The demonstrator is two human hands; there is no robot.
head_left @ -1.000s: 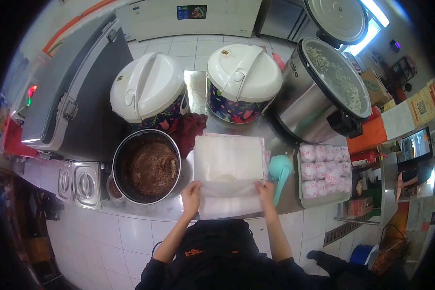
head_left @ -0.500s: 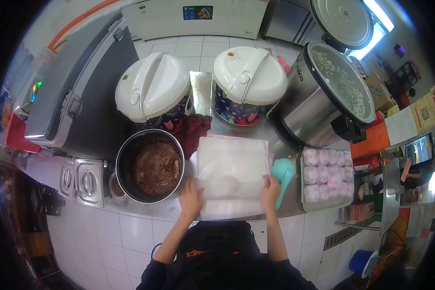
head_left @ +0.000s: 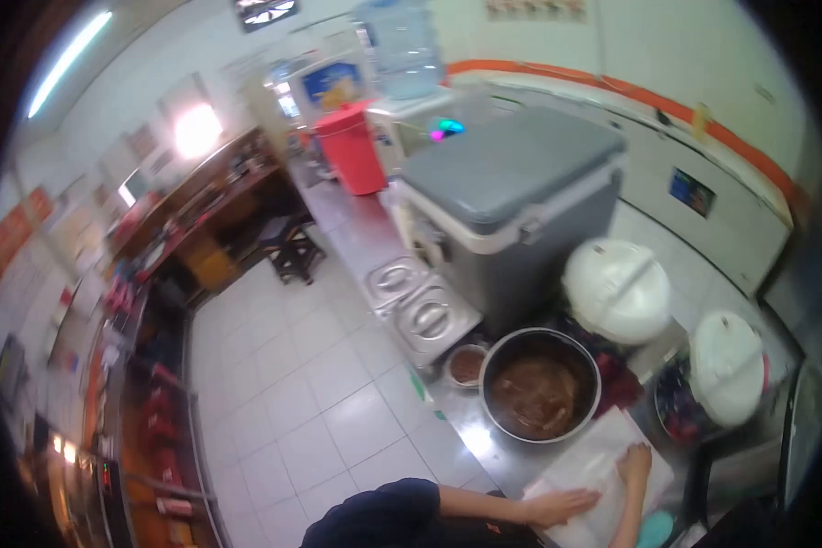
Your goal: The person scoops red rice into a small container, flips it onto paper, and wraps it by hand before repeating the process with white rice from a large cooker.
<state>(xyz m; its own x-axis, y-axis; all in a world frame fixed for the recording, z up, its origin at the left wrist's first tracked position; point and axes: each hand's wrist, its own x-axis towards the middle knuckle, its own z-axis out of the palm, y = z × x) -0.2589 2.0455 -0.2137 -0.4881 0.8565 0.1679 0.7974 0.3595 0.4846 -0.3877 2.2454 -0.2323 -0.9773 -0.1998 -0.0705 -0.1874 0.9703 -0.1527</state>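
At the lower right, a stack of white paper sheets (head_left: 586,449) lies on the steel table. My left hand (head_left: 564,507) rests flat on the paper, fingers stretched out. Further right, my right hand (head_left: 634,464) is on the paper with its fingers curled in; whatever they hold is too small to make out. Just beyond the paper stands a round metal pot (head_left: 540,385) with brown paste inside. Part of a turquoise scoop (head_left: 656,529) shows beside my right forearm.
A small tub of brown filling (head_left: 467,365) and lidded steel pans (head_left: 435,320) are left of the pot. Behind stands a large grey cooler (head_left: 521,173). Two white-lidded containers (head_left: 617,290) are at the right. A red bin (head_left: 353,149) stands farther back.
The view has swung to the left, showing more of the room. My left hand has gone from gripping the paper's edge to lying flat on it. My right hand is now curled on the paper.
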